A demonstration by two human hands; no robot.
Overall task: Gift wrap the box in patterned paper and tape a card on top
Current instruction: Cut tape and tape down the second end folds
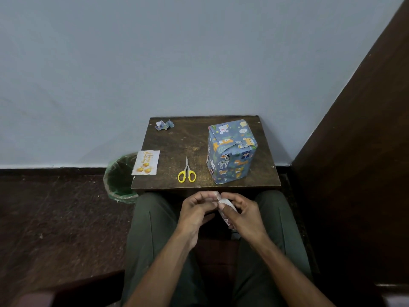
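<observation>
The wrapped box (232,151) stands upright on the right side of the small table (177,138). The card (146,162) lies at the table's left edge, overhanging it, with scissors (187,171) between card and box. Over the lap, left hand (197,210) and right hand (244,214) both pinch a roll of clear tape (224,204)

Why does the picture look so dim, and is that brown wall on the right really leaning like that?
Head view: light is low and flat, with no glare and only faint shadows; the wrapped box and scissors stay sharp. The wide lens slants the edges, so the lean is probably distortion. The hands' clear tape is hard to make out.
</observation>
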